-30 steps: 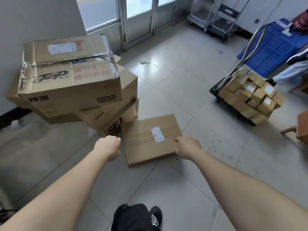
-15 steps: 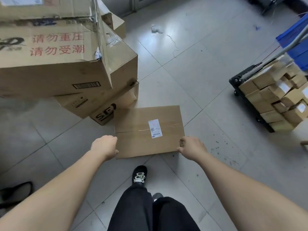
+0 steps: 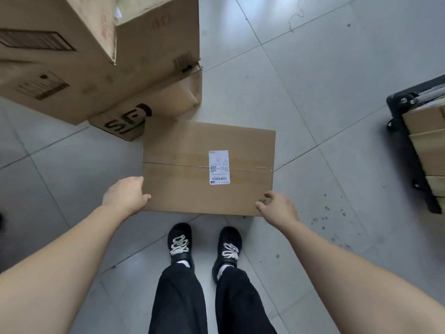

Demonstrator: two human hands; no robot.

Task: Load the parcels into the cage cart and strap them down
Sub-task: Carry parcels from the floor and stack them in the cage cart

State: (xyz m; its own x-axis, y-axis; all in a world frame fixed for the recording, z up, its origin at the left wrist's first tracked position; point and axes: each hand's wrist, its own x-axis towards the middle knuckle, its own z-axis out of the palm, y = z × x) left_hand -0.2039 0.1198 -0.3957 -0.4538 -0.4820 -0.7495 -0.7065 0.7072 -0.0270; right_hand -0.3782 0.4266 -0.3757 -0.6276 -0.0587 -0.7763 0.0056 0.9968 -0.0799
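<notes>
Cartons (image 3: 96,56) stacked at the far left stand just beside a flat brown parcel (image 3: 187,189) lying on the tiled floor (image 3: 313,68), its taped seam crossed by a white shipping label (image 3: 218,167). Left hand (image 3: 125,197) grips its near left corner, thumb on top, and right hand (image 3: 277,208) pinches the near right corner. A loaded cart (image 3: 397,109) stands at the right edge.

Pale grey glossy floor tiles (image 3: 349,75), dark grout lines (image 3: 289,92), glare (image 3: 224,32) top, dark specks (image 3: 326,208) right.
</notes>
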